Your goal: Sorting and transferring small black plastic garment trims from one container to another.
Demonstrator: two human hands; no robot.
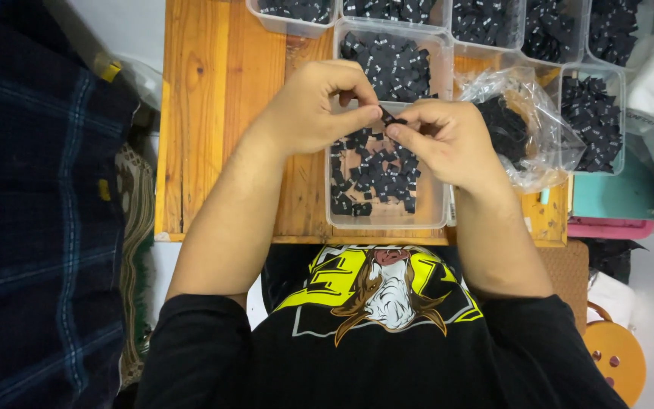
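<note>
A small black label piece [392, 117] is being pinched between the two hands, directly above the near clear tub [437, 204]. It is being gripped from nine o'clock by the thumb and forefinger of the left hand [313, 106], and from three o'clock by the fingertips of the right hand [448, 140], so both hands are being kept closed on it. The piece is being held with its long axis running roughly from ten o'clock to four o'clock; neither hand can be called nearer, since both are touching it.

Beneath the hands, loose black pieces [372, 174] are being kept in the near tub, which is being supported by the wooden table [213, 113]. At twelve o'clock a fuller tub [440, 53] is being shown, with a row of further tubs [512, 34] beyond it. At three o'clock a clear plastic bag [539, 129] of black pieces is lying open, touching the near tub's side.
</note>
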